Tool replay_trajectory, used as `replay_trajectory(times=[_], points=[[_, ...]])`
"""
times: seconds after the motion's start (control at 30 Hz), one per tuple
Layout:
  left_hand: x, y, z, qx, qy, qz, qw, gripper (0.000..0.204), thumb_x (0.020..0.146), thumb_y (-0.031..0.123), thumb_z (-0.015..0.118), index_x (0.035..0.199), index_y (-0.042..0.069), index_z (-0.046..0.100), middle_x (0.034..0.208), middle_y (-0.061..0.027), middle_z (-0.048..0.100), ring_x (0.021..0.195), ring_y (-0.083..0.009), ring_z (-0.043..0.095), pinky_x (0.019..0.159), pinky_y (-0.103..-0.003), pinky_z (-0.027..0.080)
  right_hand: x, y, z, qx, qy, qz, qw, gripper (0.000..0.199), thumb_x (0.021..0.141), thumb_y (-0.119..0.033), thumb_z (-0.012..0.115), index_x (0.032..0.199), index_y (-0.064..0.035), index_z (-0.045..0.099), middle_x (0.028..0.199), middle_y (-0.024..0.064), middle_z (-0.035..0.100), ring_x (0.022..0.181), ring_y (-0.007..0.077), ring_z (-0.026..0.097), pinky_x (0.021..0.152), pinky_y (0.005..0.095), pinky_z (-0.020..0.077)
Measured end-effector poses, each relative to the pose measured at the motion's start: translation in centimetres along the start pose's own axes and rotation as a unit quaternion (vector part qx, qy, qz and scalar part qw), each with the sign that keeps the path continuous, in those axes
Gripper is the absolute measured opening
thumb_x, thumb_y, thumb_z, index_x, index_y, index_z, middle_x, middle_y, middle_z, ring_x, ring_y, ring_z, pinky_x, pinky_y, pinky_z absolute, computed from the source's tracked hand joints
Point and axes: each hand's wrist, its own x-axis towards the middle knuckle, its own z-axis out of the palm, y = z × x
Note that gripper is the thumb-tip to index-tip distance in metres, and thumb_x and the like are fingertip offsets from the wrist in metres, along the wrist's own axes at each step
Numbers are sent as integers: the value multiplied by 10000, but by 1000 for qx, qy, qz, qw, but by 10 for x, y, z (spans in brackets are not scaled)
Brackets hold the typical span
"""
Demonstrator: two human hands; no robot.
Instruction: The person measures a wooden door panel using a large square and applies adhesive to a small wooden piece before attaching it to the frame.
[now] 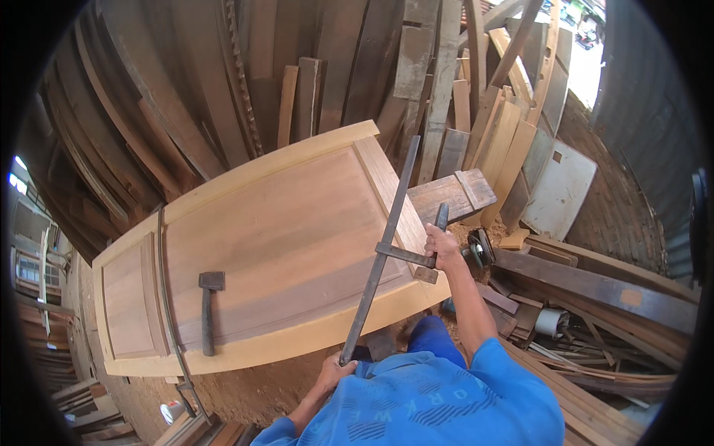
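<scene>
A long steel bar clamp (370,291) slants over the right end of a panelled wooden door (260,215). Its near end is in my left hand (336,372), whose fingers are wrapped round the bar. My right hand (444,247) is closed round the handle side of the clamp's cross arm, by the door's right edge. A small wood block (426,276) sits just below that arm. On the door's left part lies a dark mallet (207,316), touched by neither hand. Farther left, a second bar clamp (163,275) spans the door's width.
Tall planks (327,82) lean against the wall behind the door. A rough timber beam (454,195) sticks out past its right end, near a dark power tool (480,249). Stacked boards and offcuts (617,290) crowd the right side. A white container (172,410) stands on the floor lower left.
</scene>
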Motion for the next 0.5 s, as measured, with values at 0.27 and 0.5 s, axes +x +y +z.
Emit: replay_trajectory(times=[0.27, 0.5], points=[[29, 10, 58, 39, 45, -42, 997, 361, 823, 296, 713, 1027, 6, 648, 723, -93, 648, 656, -166, 625, 647, -339, 509, 72, -4, -41, -27, -11, 42, 999, 189, 918, -237, 680, 827, -139, 547, 658, -37, 503, 507, 82, 445, 488, 289, 411], [18, 28, 146, -18, 143, -110, 983, 373, 823, 305, 701, 1028, -2, 647, 765, -159, 668, 705, -230, 654, 691, -375, 521, 125, -3, -48, -29, 5, 105, 994, 460, 949, -562, 548, 951, -108, 620, 781, 32, 616, 678, 198, 572, 627, 335, 480]])
